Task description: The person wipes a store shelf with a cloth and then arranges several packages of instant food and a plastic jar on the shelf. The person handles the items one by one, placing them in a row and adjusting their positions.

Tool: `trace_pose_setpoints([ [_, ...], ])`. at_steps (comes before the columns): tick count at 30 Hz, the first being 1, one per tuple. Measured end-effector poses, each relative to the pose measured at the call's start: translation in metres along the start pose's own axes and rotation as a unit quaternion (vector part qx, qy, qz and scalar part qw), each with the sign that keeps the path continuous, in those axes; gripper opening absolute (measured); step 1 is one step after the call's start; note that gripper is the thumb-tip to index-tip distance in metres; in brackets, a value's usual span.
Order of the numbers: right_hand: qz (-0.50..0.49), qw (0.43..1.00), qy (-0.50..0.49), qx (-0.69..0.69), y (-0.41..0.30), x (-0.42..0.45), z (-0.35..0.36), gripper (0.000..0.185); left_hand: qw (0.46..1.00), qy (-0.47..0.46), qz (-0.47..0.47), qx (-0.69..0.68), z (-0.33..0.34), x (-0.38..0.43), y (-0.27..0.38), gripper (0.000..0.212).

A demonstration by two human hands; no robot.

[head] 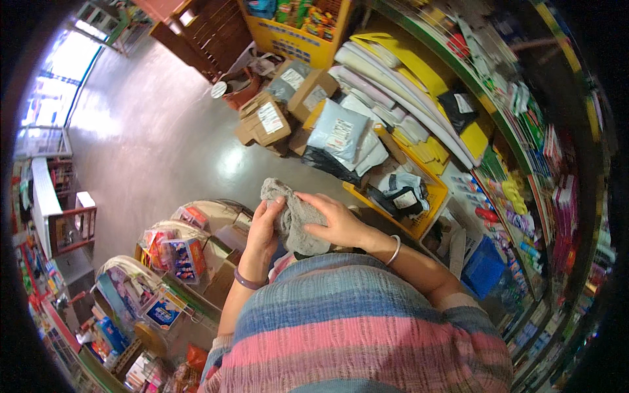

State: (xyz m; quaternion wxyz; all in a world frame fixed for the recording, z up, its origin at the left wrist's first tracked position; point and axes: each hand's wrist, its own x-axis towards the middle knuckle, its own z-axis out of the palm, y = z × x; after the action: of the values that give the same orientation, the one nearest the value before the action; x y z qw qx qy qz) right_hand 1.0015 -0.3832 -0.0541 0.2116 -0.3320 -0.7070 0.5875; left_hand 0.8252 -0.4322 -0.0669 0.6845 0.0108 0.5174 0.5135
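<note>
A crumpled grey cloth (302, 223) is held in front of my body, between both hands. My left hand (265, 221) grips its left edge, with the thumb pressed on top. My right hand (336, 221) holds the cloth from the right, thumb and fingers spread over its folds. Part of the cloth hangs down towards my striped knit top. The fingertips behind the cloth are partly hidden.
Ahead lie cardboard boxes (265, 120), a grey plastic mailing bag (339, 130) and a yellow crate (422, 223) with parcels. Stocked shelves (521, 162) run along the right. Packaged goods (184, 258) stand at the lower left. Grey floor (162, 132) stretches beyond.
</note>
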Motion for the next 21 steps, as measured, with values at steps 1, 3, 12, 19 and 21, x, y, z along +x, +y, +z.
trace_pose_setpoints([
  [1, -0.003, 1.000, -0.010, 0.000, -0.001, 0.008, 0.006, 0.059, 1.000, -0.005, 0.011, -0.006, -0.007, 0.000, 0.006, 0.030],
  [3, -0.011, 1.000, -0.026, 0.003, -0.003, 0.025, 0.018, 0.058, 0.999, -0.016, 0.008, -0.027, -0.027, 0.004, 0.013, 0.034],
  [12, 0.012, 1.000, 0.023, 0.009, 0.003, 0.107, 0.056, 0.053, 0.991, -0.009, 0.068, -0.112, -0.071, 0.022, 0.043, 0.063],
  [19, -0.021, 0.999, -0.032, -0.003, 0.009, 0.185, 0.050, 0.051, 0.990, 0.010, 0.014, -0.140, -0.077, 0.072, 0.103, 0.056],
  [21, -0.024, 0.999, -0.025, 0.029, 0.006, 0.208, 0.049, 0.052, 0.992, 0.062, 0.054, -0.091, -0.069, 0.083, 0.124, 0.042],
])
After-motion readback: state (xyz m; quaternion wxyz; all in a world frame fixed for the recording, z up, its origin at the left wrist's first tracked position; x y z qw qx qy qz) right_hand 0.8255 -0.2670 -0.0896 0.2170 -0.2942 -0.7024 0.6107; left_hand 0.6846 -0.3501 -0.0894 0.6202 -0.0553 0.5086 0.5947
